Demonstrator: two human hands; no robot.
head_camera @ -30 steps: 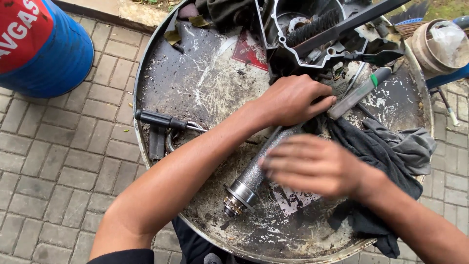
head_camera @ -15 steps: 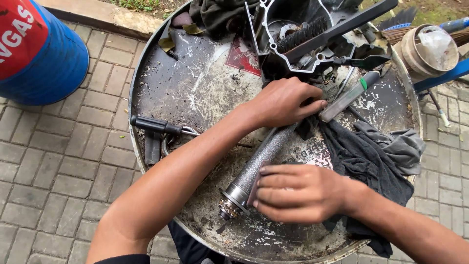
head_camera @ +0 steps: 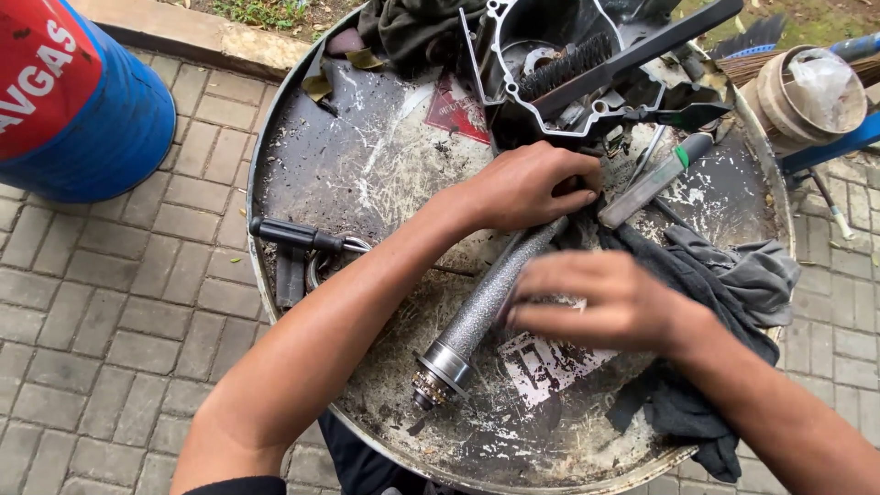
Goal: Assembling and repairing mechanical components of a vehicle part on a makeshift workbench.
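right hand [head_camera: 610, 302] slid up the tube [head_camera: 490, 302] toward the left hand [head_camera: 532, 188], now blurred, off the lower end

The right hand [head_camera: 610, 302] is motion-blurred, so its fingers' grip on the grey tube [head_camera: 490, 307] is unclear, the left hand [head_camera: 532, 188] hides the tube's upper end, and the blue drum [head_camera: 101, 119] and engine casing [head_camera: 550, 64] are cut off by the frame's edges.

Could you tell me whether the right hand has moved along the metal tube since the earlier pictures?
Yes. The right hand has slid up the metal tube, away from its bearing end, towards the left hand.
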